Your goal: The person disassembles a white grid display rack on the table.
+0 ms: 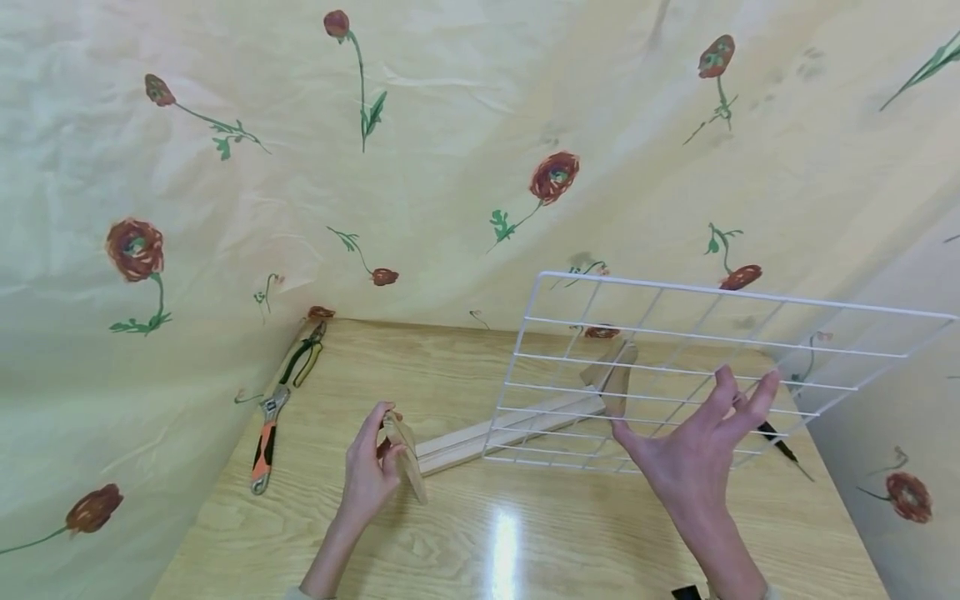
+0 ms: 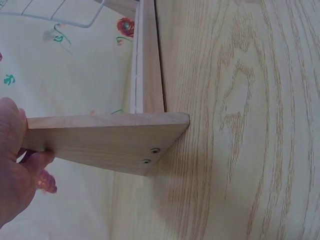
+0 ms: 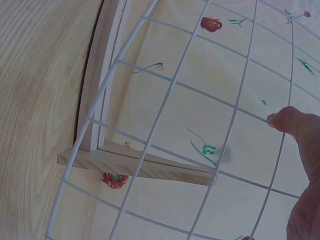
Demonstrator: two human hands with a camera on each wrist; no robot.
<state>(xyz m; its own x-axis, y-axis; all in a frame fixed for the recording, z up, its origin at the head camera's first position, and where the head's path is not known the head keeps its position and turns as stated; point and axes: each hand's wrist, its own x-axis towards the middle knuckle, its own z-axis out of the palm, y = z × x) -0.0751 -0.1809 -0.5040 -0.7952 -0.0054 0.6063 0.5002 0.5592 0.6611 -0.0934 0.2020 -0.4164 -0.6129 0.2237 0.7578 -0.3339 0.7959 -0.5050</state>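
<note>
My left hand [image 1: 369, 471] grips the upper part of a wooden end board [image 1: 408, 462], thumb on one face and fingers on the other. Two screw heads [image 2: 155, 150] show low on that board in the left wrist view. A pair of long wooden rails [image 1: 468, 442] runs from it to a second end board [image 1: 619, 385], and this wooden frame stands on the table. My right hand [image 1: 690, 454] holds a white wire grid [image 1: 675, 288] tilted above the frame's right part, its fingers and thumb at the wires. Through the grid's openings the far board [image 3: 175, 172] shows.
Pliers [image 1: 307, 354] with yellow-green handles and an orange-and-black adjustable wrench [image 1: 264, 450] lie at the table's left edge. A black-handled thin tool [image 1: 780, 443] lies at the right, partly behind the grid. Flowered cloth [image 1: 450, 192] hangs around the wooden table [image 1: 450, 542].
</note>
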